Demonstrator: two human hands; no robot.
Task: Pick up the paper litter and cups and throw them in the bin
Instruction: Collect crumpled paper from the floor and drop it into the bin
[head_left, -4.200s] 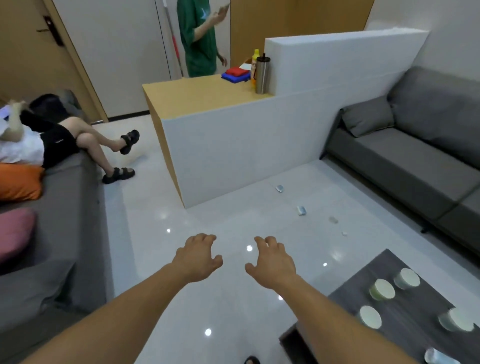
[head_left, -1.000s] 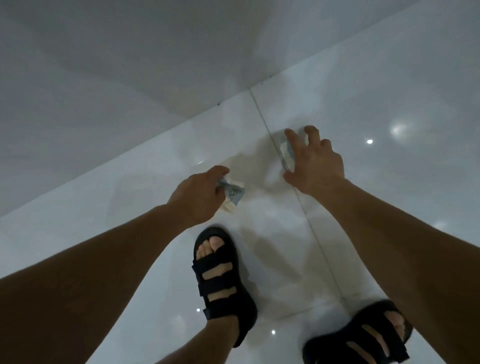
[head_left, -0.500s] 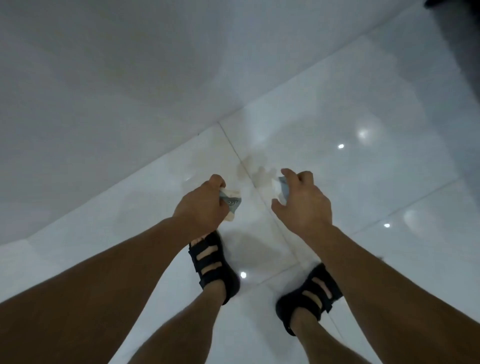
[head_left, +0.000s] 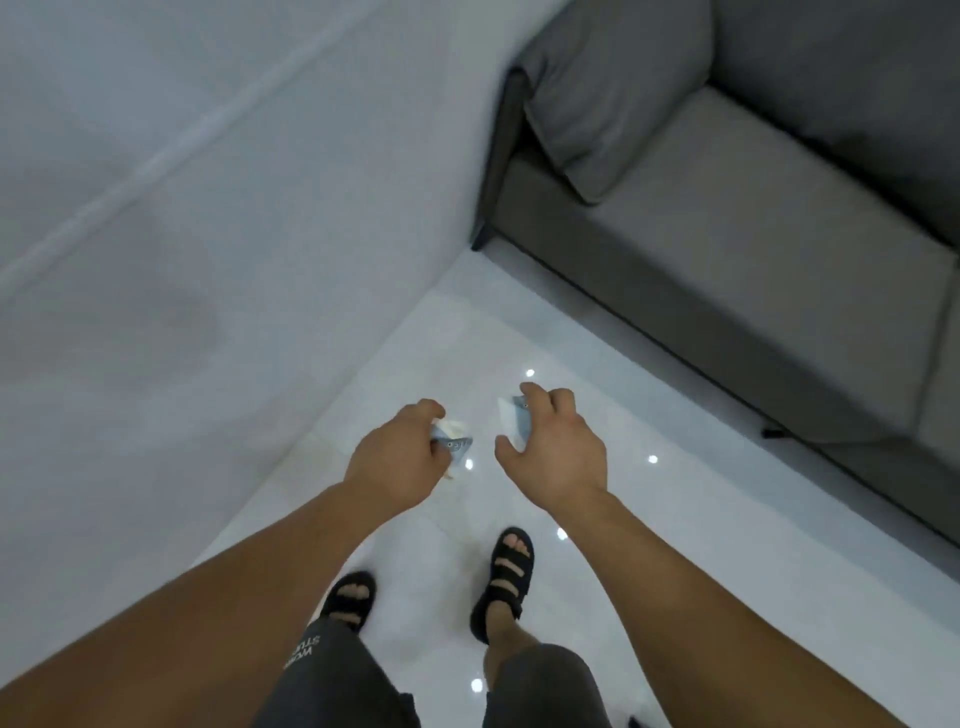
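Observation:
My left hand (head_left: 397, 462) grips a crumpled piece of blue and white paper litter (head_left: 453, 441), which sticks out past the fingers. My right hand (head_left: 558, 447) holds a second crumpled blue and white paper (head_left: 511, 423) between thumb and curled fingers. Both hands hang side by side above the glossy white floor, a little ahead of my feet in black sandals. No bin or cup is in sight.
A white partition wall (head_left: 208, 234) fills the left and meets the floor just left of my hands. A grey sofa (head_left: 727, 234) with a cushion (head_left: 613, 93) runs along the right. White tiled floor (head_left: 675, 519) lies between them.
Both hands lifted off the floor with their papers as I stood up. The view rose and turned, bringing the grey sofa into sight on the right.

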